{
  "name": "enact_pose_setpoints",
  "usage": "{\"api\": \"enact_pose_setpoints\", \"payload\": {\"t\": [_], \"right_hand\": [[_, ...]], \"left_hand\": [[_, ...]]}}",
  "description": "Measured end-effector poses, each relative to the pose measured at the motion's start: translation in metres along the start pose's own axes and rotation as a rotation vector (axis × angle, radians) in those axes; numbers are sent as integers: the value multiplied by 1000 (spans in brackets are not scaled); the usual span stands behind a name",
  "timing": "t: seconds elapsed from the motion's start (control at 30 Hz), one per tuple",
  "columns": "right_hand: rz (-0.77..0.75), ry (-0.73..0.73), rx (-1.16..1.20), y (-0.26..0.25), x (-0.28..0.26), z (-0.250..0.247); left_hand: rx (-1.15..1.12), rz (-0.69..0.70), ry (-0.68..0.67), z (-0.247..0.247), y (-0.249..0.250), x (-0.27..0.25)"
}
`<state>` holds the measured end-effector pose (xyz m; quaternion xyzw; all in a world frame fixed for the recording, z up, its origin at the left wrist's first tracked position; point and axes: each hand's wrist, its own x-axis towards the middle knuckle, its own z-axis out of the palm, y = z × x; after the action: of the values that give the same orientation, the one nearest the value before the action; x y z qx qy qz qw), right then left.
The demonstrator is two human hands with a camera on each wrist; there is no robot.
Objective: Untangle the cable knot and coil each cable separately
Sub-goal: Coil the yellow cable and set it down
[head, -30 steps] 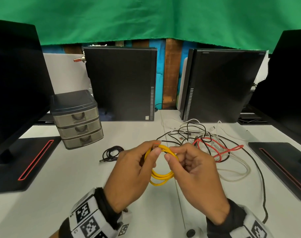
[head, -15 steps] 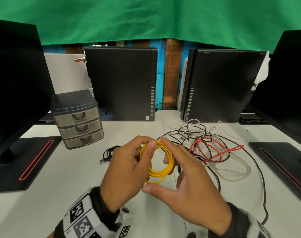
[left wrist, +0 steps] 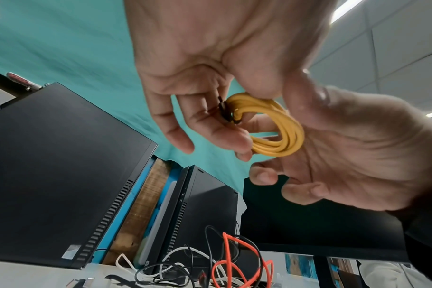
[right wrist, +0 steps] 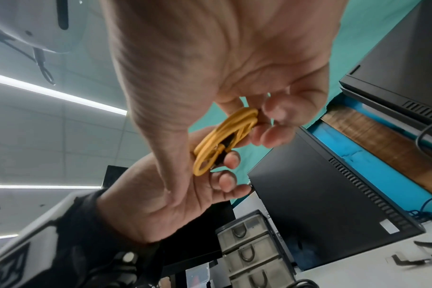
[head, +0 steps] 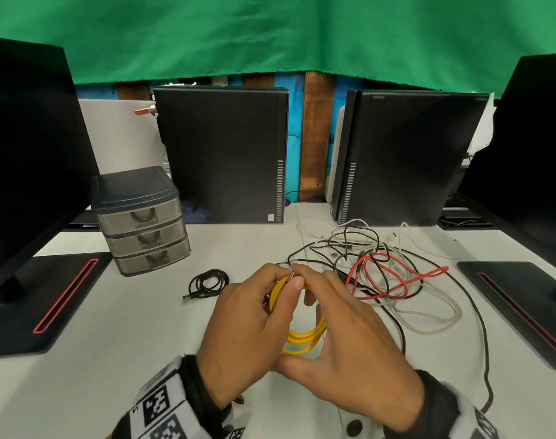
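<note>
No writing is legible. Left hand [head: 245, 324] and right hand [head: 349, 350] both grasp the coiled yellow rubber cable [head: 302, 339], its ring upright, above the white worktop [head: 111, 343].

My left hand [head: 248, 324] and right hand [head: 352, 353] meet at lower centre of the frame, above the table [head: 118, 337], with the cable coil [head: 302, 339] between them. The cable tangle [head: 384, 274] lies on the table right of centre, behind my right hand. A small coiled cable [head: 208, 283] lies left of my hands. The drawer unit [head: 142, 220] stands further left and behind it. Two computer towers [head: 222, 153] stand along the back.
</note>
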<state>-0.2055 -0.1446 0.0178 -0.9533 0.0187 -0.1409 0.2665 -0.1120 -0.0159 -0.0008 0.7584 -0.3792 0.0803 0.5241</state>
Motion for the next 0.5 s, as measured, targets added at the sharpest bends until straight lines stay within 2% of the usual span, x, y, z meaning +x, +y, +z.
{"api": "enact_pose_setpoints", "payload": {"t": [0.2,0.3,0.4,0.5], "right_hand": [[-49,172,50,6,2,11],[-45,240,34,8,4,12],[-50,270,35,12,7,17],[-82,275,64,15,7,18]], "left_hand": [[-44,-39,-2,-2,-1,-1],[-32,-21,-66,-2,2,0],[-56,-30,-67,-1,-1,1],[-176,-82,-44,-1,-2,2]]}}
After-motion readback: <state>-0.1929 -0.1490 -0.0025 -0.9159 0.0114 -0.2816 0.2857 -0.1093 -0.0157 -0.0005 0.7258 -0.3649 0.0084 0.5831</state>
